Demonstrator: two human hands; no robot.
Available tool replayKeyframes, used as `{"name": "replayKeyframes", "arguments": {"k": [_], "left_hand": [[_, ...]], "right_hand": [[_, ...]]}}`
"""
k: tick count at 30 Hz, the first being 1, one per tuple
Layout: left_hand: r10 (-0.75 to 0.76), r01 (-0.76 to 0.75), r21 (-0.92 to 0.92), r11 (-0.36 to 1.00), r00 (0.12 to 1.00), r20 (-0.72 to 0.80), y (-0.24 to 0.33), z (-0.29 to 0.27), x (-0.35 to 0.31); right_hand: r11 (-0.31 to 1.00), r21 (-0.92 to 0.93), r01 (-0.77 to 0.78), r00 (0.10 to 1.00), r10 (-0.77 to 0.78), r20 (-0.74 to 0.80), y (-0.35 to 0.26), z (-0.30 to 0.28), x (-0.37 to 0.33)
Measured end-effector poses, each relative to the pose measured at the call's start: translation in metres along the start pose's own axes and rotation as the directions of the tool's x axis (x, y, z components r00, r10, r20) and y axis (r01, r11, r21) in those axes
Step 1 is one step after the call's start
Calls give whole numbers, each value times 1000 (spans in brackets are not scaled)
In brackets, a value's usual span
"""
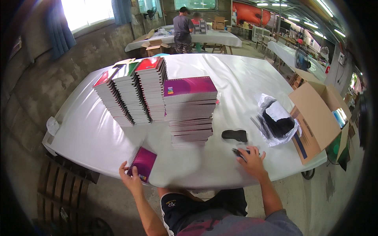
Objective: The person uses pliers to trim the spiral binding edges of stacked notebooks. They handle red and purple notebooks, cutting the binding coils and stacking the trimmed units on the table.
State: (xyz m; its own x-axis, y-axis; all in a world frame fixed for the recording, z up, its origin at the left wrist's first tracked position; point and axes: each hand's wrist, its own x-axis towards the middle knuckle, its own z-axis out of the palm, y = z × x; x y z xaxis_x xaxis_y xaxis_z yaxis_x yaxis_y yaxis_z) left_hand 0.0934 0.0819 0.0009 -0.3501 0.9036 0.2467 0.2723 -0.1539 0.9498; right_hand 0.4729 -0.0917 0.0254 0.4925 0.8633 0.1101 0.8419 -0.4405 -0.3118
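Observation:
My left hand (pixel 132 176) grips the near left corner of a purple spiral-bound notebook (pixel 145 161), thumb on its cover. The notebook is tilted at the table's front edge, its coil along the left side. My right hand (pixel 252 160) curls over a small dark tool (pixel 238 152), whose exact kind is mostly hidden by the fingers. Just beyond that hand lies a flat black object (pixel 234 136) shaped like a shoe sole. A tall stack of purple-covered books (pixel 190 114) stands in front of me, between and beyond my two hands.
Stacks of spiral notebooks with red (pixel 114 98) and green (pixel 132 94) covers stand behind at left. A plastic bag (pixel 275 122) with black coils lies at right beside an opened cardboard box (pixel 315 122). A person (pixel 182 29) stands at a far table (pixel 220 37).

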Motion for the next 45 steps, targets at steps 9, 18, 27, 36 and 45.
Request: {"name": "replayKeyframes", "arguments": {"k": [9,18,27,36,45], "left_hand": [[184,-343,749,566,939,291,-5,10,-18],[112,-216,797,565,976,186,-18,23,-2],[548,-561,29,827,818,174,86,51,38],[520,-352,-538,766,832,195,220,104,53],[487,-275,-424,863,676,552,93,80,-77]], "right_hand": [[538,836,106,993,-97,-63,-111,-150,133],[654,755,-52,940,-222,257,-153,-168,174],[456,875,-161,894,-307,325,-139,-165,176],[158,937,310,886,-405,-225,-112,-170,119],[497,737,459,880,-367,-301,-52,3,-10]]}}
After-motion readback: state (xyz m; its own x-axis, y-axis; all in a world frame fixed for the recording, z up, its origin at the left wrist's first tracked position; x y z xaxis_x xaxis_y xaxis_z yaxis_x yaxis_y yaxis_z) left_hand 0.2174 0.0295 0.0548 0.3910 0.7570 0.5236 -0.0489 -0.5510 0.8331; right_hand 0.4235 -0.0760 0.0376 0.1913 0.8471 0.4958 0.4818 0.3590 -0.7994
